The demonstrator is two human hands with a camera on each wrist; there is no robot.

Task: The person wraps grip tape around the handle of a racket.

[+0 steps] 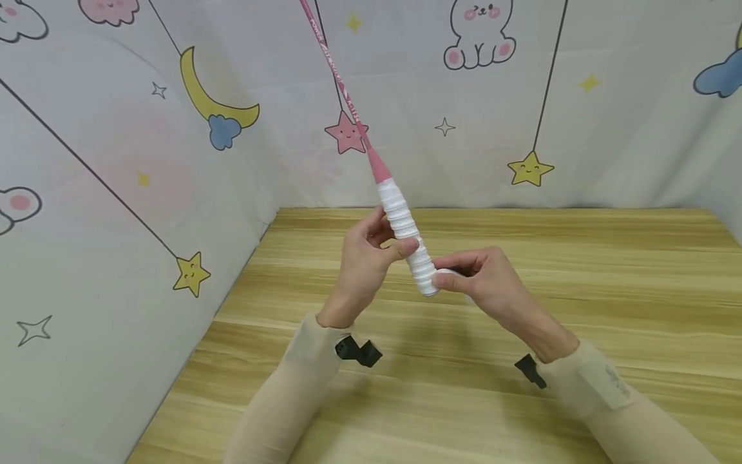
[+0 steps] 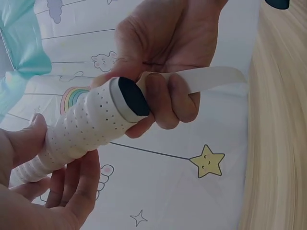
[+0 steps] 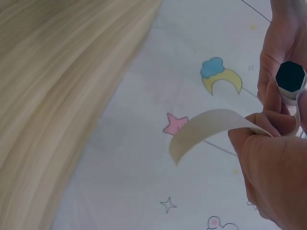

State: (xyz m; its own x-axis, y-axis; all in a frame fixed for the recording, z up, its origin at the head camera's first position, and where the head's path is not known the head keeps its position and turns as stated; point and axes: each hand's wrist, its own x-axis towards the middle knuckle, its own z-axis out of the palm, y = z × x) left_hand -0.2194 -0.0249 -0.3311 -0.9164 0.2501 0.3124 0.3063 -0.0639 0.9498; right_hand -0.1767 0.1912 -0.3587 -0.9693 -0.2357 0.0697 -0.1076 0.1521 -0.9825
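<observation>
A racket with a pink shaft (image 1: 342,84) is held up at a slant, its handle end low and its head out of view. White perforated grip tape (image 2: 81,124) wraps the handle in overlapping ridges. My left hand (image 1: 365,261) holds the handle around its middle, thumb across the front. At the butt end, my right hand (image 1: 495,283) pinches the tape between thumb and fingers. A loose tail of tape (image 3: 206,125) curves out past the right hand. The dark butt face (image 2: 133,97) shows inside the tape's edge.
Below the hands lies a wood-grain table (image 1: 446,386). A white cloth backdrop (image 1: 406,174) printed with stars, moons and clouds stands behind and to the left. Small black mounts (image 1: 359,351) sit on both wrists over pale sleeves.
</observation>
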